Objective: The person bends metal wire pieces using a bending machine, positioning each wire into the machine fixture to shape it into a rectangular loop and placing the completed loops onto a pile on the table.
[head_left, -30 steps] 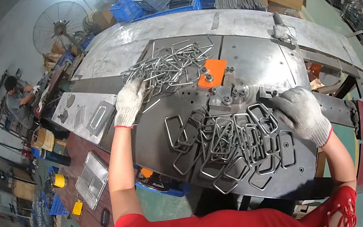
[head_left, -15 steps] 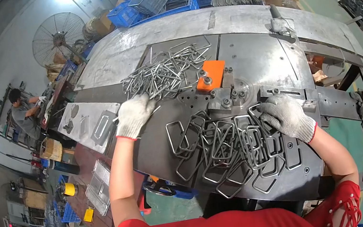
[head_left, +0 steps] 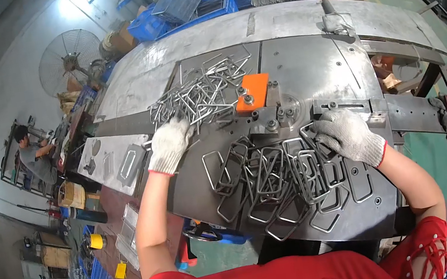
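"How do the bent metal rods point(head_left: 204, 92) handle, heaped on the tabletop point(head_left: 311, 61)?"
"Stiff, probably light singly and slick; best pinched mid-length. The rectangular rod frames point(head_left: 272, 176), nearer and rightward, likely snag; lift by a long side."
"The hands?"
"Left point(head_left: 171, 142): palm down at the heap's near edge, grip hidden. Right point(head_left: 347, 135): fingers curled beside the frames; can't tell whether it grasps one."

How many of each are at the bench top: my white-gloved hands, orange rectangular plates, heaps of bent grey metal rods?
Your white-gloved left hand and right hand: 2
Orange rectangular plate: 1
Far heap and near heap of rods: 2
Total: 5
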The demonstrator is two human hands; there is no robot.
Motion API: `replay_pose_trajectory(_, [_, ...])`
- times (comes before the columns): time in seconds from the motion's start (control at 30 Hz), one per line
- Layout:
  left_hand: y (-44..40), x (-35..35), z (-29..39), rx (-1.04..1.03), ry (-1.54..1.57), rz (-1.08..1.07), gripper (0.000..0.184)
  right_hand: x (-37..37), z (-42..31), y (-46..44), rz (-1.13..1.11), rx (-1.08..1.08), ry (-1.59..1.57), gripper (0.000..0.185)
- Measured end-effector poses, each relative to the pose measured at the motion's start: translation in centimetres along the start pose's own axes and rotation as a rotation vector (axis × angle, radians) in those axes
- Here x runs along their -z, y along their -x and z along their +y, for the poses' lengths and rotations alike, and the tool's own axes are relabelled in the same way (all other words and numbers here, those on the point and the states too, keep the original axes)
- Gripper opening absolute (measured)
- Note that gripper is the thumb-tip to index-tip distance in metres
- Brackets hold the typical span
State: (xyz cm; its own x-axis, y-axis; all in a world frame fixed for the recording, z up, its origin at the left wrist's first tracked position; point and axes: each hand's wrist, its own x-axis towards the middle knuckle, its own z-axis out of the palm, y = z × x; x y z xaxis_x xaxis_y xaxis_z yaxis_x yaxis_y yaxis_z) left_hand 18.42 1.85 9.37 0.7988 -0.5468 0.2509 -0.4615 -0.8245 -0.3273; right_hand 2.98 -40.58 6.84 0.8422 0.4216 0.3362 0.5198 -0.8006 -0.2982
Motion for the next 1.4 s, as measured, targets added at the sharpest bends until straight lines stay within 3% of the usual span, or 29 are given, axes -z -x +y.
replay_pose_trajectory(0.13, [-1.5,2.1,-0.3,0.08,0.094,0.075,0.03,0.1,-0.1,0.0,-0.014,-0.02,-0.004,0.026])
replay_pose_trajectory(0.33, [-1.7,2.1,0.7,0.103,0.164,-0.012,0.035,0.0,0.2,0.1,-0.031,-0.02,0.001,0.028])
replay_pose_trajectory(0.37, [-1.4,1.9,0.1,0.142,0.24,0.068,0.039,0.2,0.1,0.0,-0.03,-0.017,-0.002,0.028])
replay_pose_trajectory(0.5, [-0.8,4.5,-0.7,0.493,0.653,0.046,0.057,0.4,-0.1,0.1,-0.033,-0.008,-0.016,0.029])
replay_pose_trajectory(0.6, [-1.0,4.4,-0.5,0.579,1.078,0.102,0.058,0.6,-0.2,-0.3,0.048,0.022,0.058,0.033])
replay_pose_trajectory(0.63, [-1.2,4.3,0.5,0.539,1.249,0.097,0.058,1.2,-0.4,-0.7,0.09,0.003,-0.019,0.035])
replay_pose_trajectory(0.73, [-2.7,7.2,5.3,0.378,1.372,-0.218,0.054,3.2,-1.5,-4.0,0.198,-0.042,-0.295,0.041])
replay_pose_trajectory(0.83, [-5.0,7.2,10.0,0.143,1.263,-0.165,0.04,2.4,-0.6,-8.6,0.276,-0.082,-0.551,0.046])
replay_pose_trajectory(0.87, [-5.9,4.5,10.2,0.094,1.491,-0.222,0.039,1.7,0.3,-10.1,0.269,-0.093,-0.551,0.046])
replay_pose_trajectory(0.93, [-7.0,6.2,11.3,0.17,1.227,-0.392,0.038,1.1,1.5,-12.6,0.264,-0.109,-0.554,0.046])
replay_pose_trajectory(1.03, [-6.8,4.5,10.5,0.101,1.373,-0.183,0.035,1.4,1.5,-13.7,0.156,-0.249,-0.618,0.043])
replay_pose_trajectory(1.13, [-6.3,2.7,7.8,0.256,1.535,-0.078,0.035,1.2,2.7,-14.7,0.175,-0.34,-0.581,0.039])
replay_pose_trajectory(1.2, [-6.3,1.8,7.4,0.51,1.739,0.032,0.034,0.9,3.5,-15.2,0.152,-0.324,-0.524,0.038])
replay_pose_trajectory(1.4, [-6.2,0.8,7.2,0.474,1.978,0.119,0.024,0.2,4.7,-16.9,0.113,-0.256,-0.356,0.036])
